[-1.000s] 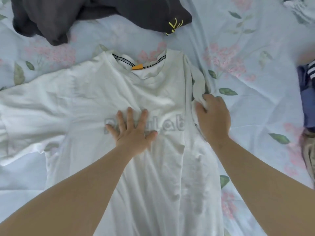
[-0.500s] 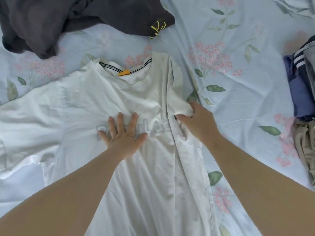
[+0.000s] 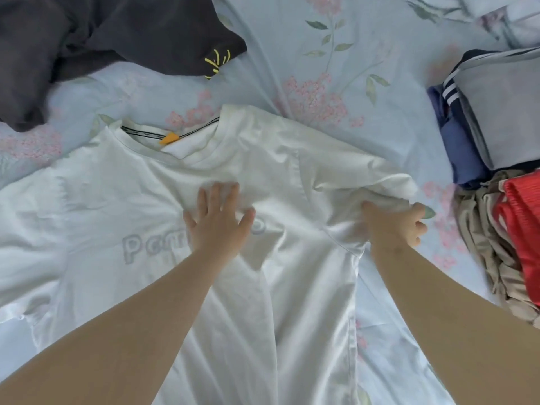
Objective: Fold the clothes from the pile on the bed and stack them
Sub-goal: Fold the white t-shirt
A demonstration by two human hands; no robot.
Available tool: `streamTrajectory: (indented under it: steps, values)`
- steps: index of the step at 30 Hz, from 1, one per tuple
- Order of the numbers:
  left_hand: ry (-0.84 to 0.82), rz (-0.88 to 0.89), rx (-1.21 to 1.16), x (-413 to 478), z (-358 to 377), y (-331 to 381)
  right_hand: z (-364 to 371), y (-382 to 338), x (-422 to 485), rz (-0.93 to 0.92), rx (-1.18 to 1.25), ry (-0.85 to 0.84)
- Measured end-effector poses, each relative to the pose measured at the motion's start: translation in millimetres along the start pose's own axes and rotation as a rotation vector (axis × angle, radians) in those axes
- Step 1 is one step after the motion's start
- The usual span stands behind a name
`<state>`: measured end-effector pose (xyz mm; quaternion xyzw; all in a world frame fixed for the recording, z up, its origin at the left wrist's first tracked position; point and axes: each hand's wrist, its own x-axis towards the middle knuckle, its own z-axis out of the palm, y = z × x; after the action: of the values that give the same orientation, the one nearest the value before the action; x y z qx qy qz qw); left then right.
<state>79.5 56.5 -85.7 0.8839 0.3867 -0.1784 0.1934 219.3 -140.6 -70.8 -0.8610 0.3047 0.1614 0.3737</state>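
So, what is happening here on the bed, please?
A person is folding a white T-shirt spread on the floral bed sheet. The left hand presses flat on its chest; the right hand grips the sleeve beside it. Folded clothes sit stacked at the right; a dark garment lies unfolded at the top left.

Bed point(image 3: 409, 127) fills the whole view. It is covered by one sheet point(image 3: 263, 39): pale blue, thin, matte.

Print: clusters of small pink flowers point(image 3: 317, 100) on thin stems, with grey-green leaves point(image 3: 371, 86) scattered singly.

Long creases run from the far edge toward the middle, with shallow wrinkles elsewhere.

Far right corner: bunched bedding point(image 3: 493, 13) in a similar leaf print. Cannot tell whether it is a quilt or a pillow.

Light: soft, even, cool white. Shadows are faint with blurred edges, and the sheet's folds read as gentle tonal steps.
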Motion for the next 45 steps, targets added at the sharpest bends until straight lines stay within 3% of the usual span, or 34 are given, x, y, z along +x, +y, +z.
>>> streamTrajectory:
  steps: [3, 7, 14, 20, 21, 23, 25, 27, 30, 33, 35, 37, 40, 45]
  values:
    - [0.128, 0.069, 0.005, 11, -1, 21, -3, 1, 9, 0.016, 0.140, -0.114]
    - [0.247, 0.235, -0.034, 24, -12, 51, -12, -8, 30, -0.012, 0.296, -0.085]
    - [0.042, 0.421, -0.144, 61, -14, 135, -24, -5, 52, 0.080, 0.343, -0.403]
    - [-0.088, 0.496, 0.078, 90, -3, 180, -25, 2, 72, 0.085, 0.514, -0.494]
    - [-0.091, 0.491, 0.008, 93, 0, 183, -27, 1, 75, 0.102, 0.560, -0.505]
    - [-0.088, 0.374, -0.432, 97, 0, 187, -32, 4, 81, 0.128, 0.631, -0.498]
    - [0.023, 0.246, -0.815, 101, 1, 187, -34, 9, 86, 0.143, 0.686, -0.440]
    - [0.062, 0.264, -0.901, 102, 8, 184, -32, 14, 86, 0.137, 0.742, -0.372]
    - [0.006, 0.452, -0.694, 95, 21, 181, -24, 13, 83, 0.102, 0.794, -0.347]
    - [0.040, 0.642, -0.156, 70, 44, 172, -19, 14, 79, 0.068, 0.770, -0.431]
    - [0.149, 0.720, 0.093, 41, 63, 156, -21, 25, 70, 0.070, 0.727, -0.389]
    - [0.229, 0.694, 0.119, 15, 77, 134, -26, 39, 58, 0.057, 0.678, -0.370]
    - [0.318, 0.618, 0.115, -20, 91, 95, -41, 57, 30, 0.060, 0.573, -0.482]
    - [0.328, 0.582, 0.110, -73, 101, 44, -46, 82, -29, -0.006, 0.148, -0.685]
